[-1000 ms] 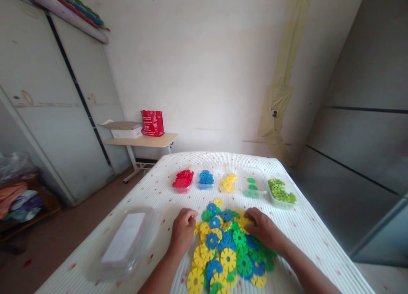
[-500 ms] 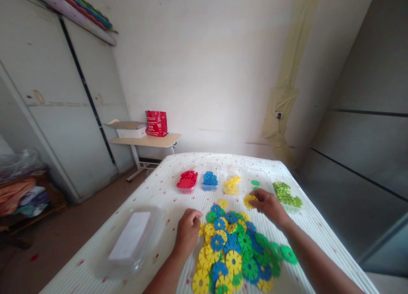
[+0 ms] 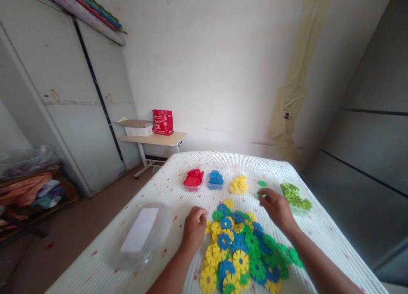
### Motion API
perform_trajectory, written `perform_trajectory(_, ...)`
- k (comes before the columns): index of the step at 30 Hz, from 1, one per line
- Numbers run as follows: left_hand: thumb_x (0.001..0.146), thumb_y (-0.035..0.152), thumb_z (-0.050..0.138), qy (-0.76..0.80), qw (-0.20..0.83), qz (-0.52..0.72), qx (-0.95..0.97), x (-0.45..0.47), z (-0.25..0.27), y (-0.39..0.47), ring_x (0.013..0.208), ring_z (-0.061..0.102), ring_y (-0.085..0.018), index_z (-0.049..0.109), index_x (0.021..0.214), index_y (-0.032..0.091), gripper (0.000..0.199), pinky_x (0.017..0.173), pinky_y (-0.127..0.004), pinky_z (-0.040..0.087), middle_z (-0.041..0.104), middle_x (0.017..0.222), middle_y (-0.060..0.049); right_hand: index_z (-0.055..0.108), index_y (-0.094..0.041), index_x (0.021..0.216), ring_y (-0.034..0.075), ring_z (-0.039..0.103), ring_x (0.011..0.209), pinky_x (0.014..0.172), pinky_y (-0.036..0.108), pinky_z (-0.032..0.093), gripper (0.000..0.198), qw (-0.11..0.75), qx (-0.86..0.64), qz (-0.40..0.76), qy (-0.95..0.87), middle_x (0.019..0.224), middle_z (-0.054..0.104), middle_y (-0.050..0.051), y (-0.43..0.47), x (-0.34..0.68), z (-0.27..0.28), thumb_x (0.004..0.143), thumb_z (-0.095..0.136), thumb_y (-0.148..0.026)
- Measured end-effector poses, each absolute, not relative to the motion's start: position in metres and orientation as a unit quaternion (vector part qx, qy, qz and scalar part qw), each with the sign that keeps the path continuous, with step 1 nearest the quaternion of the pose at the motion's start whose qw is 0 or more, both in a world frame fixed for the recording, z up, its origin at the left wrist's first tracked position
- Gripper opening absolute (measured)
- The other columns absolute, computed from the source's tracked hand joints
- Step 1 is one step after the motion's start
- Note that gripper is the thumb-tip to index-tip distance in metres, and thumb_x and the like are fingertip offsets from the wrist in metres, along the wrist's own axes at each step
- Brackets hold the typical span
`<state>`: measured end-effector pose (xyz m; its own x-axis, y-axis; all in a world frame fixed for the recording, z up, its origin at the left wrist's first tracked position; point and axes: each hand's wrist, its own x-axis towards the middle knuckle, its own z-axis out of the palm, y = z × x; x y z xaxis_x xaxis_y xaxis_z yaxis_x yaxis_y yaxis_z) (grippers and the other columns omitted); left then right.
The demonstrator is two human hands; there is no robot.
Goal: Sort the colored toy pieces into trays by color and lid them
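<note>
My left hand (image 3: 195,225) is closed loosely in a curl at the left edge of a heap of flower-shaped plastic discs (image 3: 241,262), yellow, blue and green. What its fingers hold, if anything, is hidden. Beyond the heap, my right hand (image 3: 276,207) is held out with fingers bent and apart, and no disc shows in it. Its fingertips are nearest a clear tub (image 3: 269,175) with a few green discs (image 3: 262,183). Left of that tub stands a box of yellow discs (image 3: 239,185).
Red pieces (image 3: 194,178) and blue pieces (image 3: 216,178) fill two tubs at the back; light green pieces (image 3: 295,196) fill one at right. A clear plastic container with a white block (image 3: 140,230) lies at left. Behind is a side table (image 3: 156,138) with a red bag (image 3: 162,122).
The yellow disc that my right hand held is gone from its fingers, and the yellow box looks fuller. The view has shifted slightly left. My left hand keeps its place beside the heap.
</note>
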<state>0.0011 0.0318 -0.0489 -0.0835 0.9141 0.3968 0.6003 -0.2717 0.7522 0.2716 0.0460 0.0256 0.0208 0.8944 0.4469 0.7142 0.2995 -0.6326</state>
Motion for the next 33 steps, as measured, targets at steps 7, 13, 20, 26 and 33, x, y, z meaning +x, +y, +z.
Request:
perform_trajectory(7, 0.067, 0.005, 0.040, 0.586, 0.179, 0.439, 0.657, 0.004, -0.047, 0.031, 0.078, 0.057, -0.013, 0.061, 0.076, 0.017, 0.025, 0.074, -0.024, 0.044, 0.061, 0.079, -0.002, 0.059, -0.023, 0.075, 0.018, 0.062, 0.062, 0.059, 0.027, 0.046, 0.021, 0.345, -0.629, 0.059, -0.694, 0.074, 0.067, 0.005, -0.002, 0.334, -0.018, 0.075, 0.046, -0.039)
perform_trajectory(13, 0.069, 0.014, 0.049, 0.615, 0.186, 0.366, 0.673, 0.007, -0.043, 0.036, 0.080, 0.056, -0.013, 0.064, 0.086, 0.016, 0.023, 0.075, -0.024, 0.042, 0.061, 0.086, -0.004, 0.059, -0.024, 0.075, 0.020, 0.062, 0.065, 0.060, 0.027, 0.045, 0.021, 0.305, -0.685, 0.091, -0.655, 0.072, 0.068, 0.002, 0.004, 0.354, -0.033, 0.074, 0.042, -0.037)
perform_trajectory(20, 0.067, 0.033, 0.058, 0.660, 0.176, 0.269, 0.679, 0.018, -0.024, 0.040, 0.079, 0.056, -0.015, 0.067, 0.083, 0.021, 0.022, 0.071, -0.024, 0.040, 0.060, 0.086, -0.003, 0.061, -0.023, 0.076, 0.019, 0.062, 0.070, 0.064, 0.027, 0.045, 0.022, 0.295, -0.689, 0.065, -0.659, 0.077, 0.068, 0.002, 0.007, 0.353, -0.038, 0.072, 0.043, -0.036)
perform_trajectory(26, 0.066, 0.037, 0.057, 0.681, 0.160, 0.229, 0.677, 0.024, -0.018, 0.039, 0.080, 0.056, -0.017, 0.066, 0.085, 0.026, 0.023, 0.068, -0.024, 0.038, 0.059, 0.087, -0.002, 0.060, -0.022, 0.079, 0.018, 0.061, 0.072, 0.066, 0.027, 0.044, 0.022, 0.265, -0.693, 0.054, -0.668, 0.081, 0.066, 0.003, 0.008, 0.352, -0.041, 0.074, 0.041, -0.033)
perform_trajectory(33, 0.065, 0.033, 0.059, 0.671, 0.146, 0.249, 0.682, 0.024, -0.026, 0.038, 0.081, 0.055, -0.016, 0.063, 0.079, 0.023, 0.017, 0.069, -0.024, 0.038, 0.058, 0.085, -0.002, 0.058, -0.022, 0.078, 0.017, 0.059, 0.070, 0.065, 0.026, 0.042, 0.019, 0.262, -0.689, 0.044, -0.674, 0.079, 0.064, 0.003, 0.006, 0.349, -0.039, 0.076, 0.041, -0.029)
